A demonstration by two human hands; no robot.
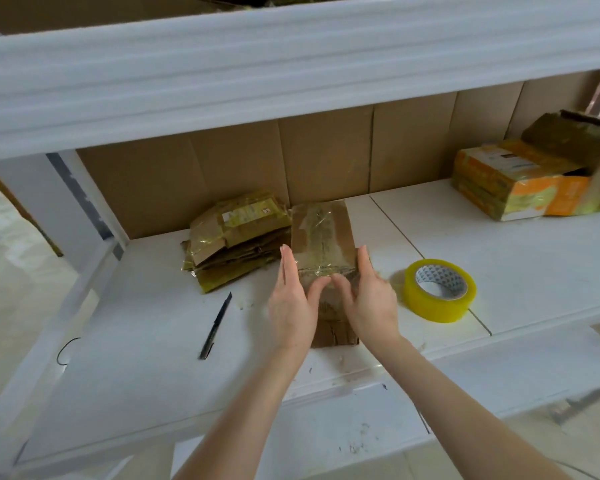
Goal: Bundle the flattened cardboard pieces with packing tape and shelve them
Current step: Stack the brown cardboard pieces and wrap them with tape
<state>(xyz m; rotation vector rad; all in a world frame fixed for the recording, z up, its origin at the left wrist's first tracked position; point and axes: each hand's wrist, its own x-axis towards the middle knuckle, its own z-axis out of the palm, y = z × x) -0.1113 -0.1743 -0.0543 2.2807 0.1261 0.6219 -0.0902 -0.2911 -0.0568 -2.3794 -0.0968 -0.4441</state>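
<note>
Near the front edge of the shelf [499,237], my left hand [293,303] and right hand [371,299] press flat-fingered against the cardboard bundle [323,237], not clamping it, so I judge uneven pressure could fan its pieces askew.

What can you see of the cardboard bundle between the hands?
The cardboard bundle is a brown stack of flattened pieces, its top crossed by glossy clear tape that is wrinkled in places. It lies flat on the white shelf, long side running away from the viewer. The left hand and right hand flank its sides with straight fingers, thumbs resting on top. Another taped stack lies close on its left.
</note>
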